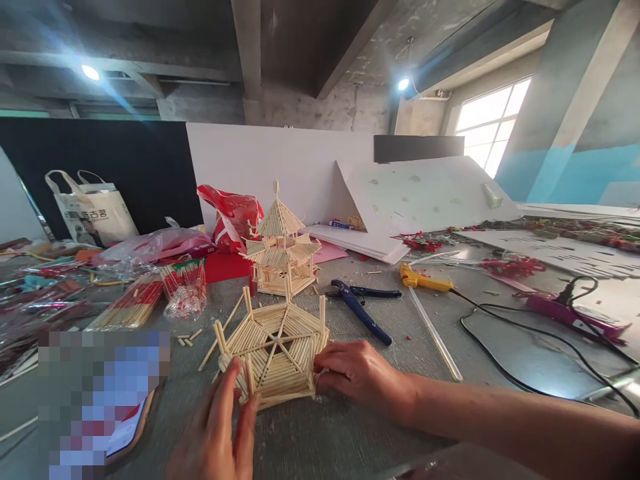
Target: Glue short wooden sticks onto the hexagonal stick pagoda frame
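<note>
At the far left of the grey table (325,433) stands a cream tote bag (93,210) with dark printed characters too small for me to read. Below it lie bundles of red-tipped sticks (135,303) in clear wrap, and at the near left edge sits a phone (127,427) whose screen is blurred out.

Moving right, my left hand (217,433) rises from the near edge, fingers spread and apart, fingertips pressed against the near-left side of a flat six-sided stick frame (275,350). It clamps nothing that I can see. The frame lies flat near the middle of the table, close to me, its spokes meeting at a central hub and short posts standing upright at the corners. Being round in plan, it has no clear long axis.

My right hand (360,373) comes in from the right, its curled fingers touching the frame's right edge; whether they pinch a stick I cannot tell.

Behind the frame stands a finished stick pavilion (283,250), upright, roof pointing up. Right of it lie blue pliers (360,303), handles angled toward me, then a yellow glue gun (425,280) with a black cable (500,360) looping across the table. Bare table shows between frame and pliers, and in front of my hands.
</note>
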Demonstrator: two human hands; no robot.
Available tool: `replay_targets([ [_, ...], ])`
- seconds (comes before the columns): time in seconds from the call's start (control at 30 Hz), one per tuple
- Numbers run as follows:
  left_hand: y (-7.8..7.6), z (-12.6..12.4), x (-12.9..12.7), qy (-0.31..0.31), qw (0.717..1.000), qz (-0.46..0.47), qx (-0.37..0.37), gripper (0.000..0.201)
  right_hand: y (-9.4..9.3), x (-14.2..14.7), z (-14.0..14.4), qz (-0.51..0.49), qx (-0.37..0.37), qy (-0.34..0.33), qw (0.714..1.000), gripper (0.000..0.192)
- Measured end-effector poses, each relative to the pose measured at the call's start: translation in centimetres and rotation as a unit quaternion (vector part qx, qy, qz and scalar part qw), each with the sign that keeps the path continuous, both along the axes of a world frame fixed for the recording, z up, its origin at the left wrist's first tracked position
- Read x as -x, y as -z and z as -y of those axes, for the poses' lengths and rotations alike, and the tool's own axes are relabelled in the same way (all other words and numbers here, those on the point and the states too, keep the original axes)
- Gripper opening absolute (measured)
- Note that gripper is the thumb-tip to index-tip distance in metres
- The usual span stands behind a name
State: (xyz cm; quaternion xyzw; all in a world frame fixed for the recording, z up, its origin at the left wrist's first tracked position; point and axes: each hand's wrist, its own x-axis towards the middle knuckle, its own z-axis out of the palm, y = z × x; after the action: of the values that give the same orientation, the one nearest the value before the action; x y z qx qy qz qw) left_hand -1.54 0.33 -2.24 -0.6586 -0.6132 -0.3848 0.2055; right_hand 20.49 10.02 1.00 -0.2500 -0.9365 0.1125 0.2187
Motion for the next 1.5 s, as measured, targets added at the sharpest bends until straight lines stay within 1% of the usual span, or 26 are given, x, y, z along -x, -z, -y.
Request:
replay_targets([
  [0.07, 0.1, -0.3, 0.4, 0.025, 0.999, -0.007, 0.026, 0.036, 0.1, 0.0, -0.1, -0.004, -0.001, -0.004, 1.000, 0.022],
  [0.13, 0.2, -0.4, 0.7, 0.035, 0.998, 0.003, 0.045, 0.036, 0.2, 0.0, -0.2, -0.007, 0.001, -0.005, 1.000, 0.022],
  [0.27, 0.6, -0.5, 1.1, 0.044, 0.997, 0.021, 0.052, 0.039, 0.2, 0.1, -0.2, -0.011, 0.018, 0.000, 1.000, 0.018],
  [0.47, 1.4, -0.7, 1.5, 0.036, 0.999, 0.012, 0.038, 0.044, 0.0, 0.3, -0.1, -0.017, 0.061, 0.007, 0.998, 0.013],
  [0.77, 1.5, -0.9, 1.4, 0.036, 0.999, -0.003, 0.031, 0.047, -0.2, 0.3, -0.1, -0.031, 0.092, 0.007, 0.995, 0.012],
  [1.07, 1.6, -0.9, 1.5, 0.032, 0.999, 0.010, 0.040, 0.045, -0.1, 0.4, 0.1, -0.029, 0.088, 0.012, 0.996, 0.014],
  [1.5, 1.6, -0.7, 1.4, 0.014, 0.997, 0.029, 0.066, 0.042, -0.6, 0.4, 0.5, -0.018, 0.085, 0.036, 0.996, 0.015],
])
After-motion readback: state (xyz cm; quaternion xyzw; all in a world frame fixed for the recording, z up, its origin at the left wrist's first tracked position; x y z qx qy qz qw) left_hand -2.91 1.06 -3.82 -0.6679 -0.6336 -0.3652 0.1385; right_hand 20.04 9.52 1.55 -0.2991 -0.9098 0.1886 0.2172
